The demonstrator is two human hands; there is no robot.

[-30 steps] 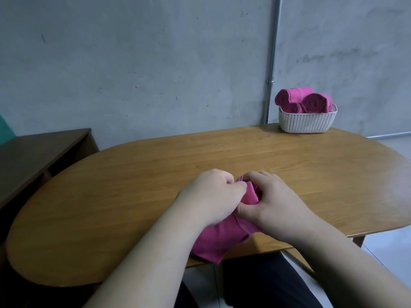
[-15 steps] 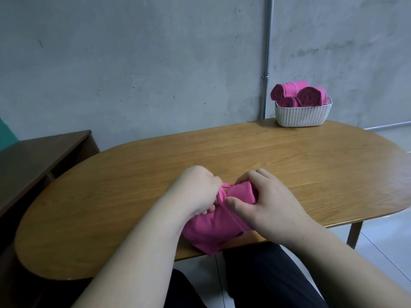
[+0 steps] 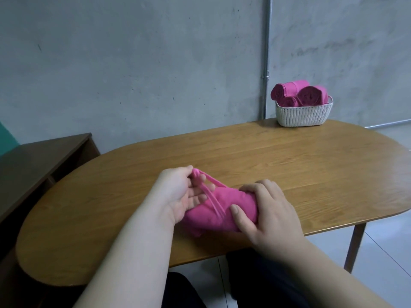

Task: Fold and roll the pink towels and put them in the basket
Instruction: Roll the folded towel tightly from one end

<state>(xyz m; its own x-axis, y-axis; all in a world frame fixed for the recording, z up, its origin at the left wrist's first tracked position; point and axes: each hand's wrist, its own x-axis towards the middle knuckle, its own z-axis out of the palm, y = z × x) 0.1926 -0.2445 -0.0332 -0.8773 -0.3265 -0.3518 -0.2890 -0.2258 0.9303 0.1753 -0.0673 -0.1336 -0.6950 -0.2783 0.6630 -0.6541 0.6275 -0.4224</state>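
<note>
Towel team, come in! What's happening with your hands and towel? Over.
Left hand pinches a stretched edge of the pink towel. Right hand grips its rolled body. Path to basket clear.

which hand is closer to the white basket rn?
Right. The right hand grips the rolled pink towel, nearer the person and left of the white basket. The left hand pinches a stretched edge of that towel, even farther left.

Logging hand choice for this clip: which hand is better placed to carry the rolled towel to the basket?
Right hand, probably: it grips the rolled towel, and the basket stands far right on the table, nearer that hand. The left hand only pinches a stretched loose edge.
</note>
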